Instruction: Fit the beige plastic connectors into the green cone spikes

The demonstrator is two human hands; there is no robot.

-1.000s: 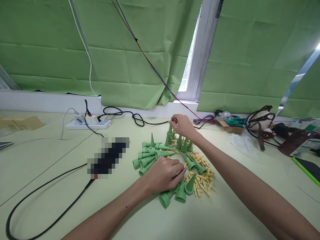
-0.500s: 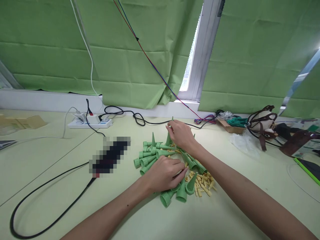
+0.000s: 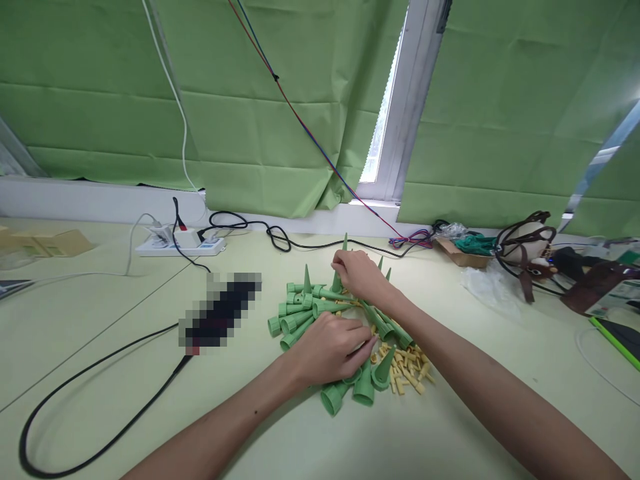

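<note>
Green plastic spikes with hollow capped ends (image 3: pixel 327 308) lie in a loose heap on the table, a few standing point up. Small yellow plastic fittings (image 3: pixel 407 368) are scattered among them. Over the near side of the heap, my left hand (image 3: pixel 334 343) is closed, thumb and fingertips together; anything between them is too small or hidden to name. My right hand (image 3: pixel 364 275) is over the far side, fingers curled in a pinch beside an upright green spike (image 3: pixel 345 243). What its fingertips hold, if anything, is hidden.
A dark pixelated object (image 3: pixel 220 313) with a black cable lies left of the heap. Behind stands a white power strip (image 3: pixel 183 247). At the back right are a small cardboard box (image 3: pixel 463 255), clear plastic wrap (image 3: pixel 490 290) and a bag (image 3: pixel 525 241).
My right hand has come slightly down and nearer, uncovering more of the upright spike's tip behind it. My left hand has barely moved.
</note>
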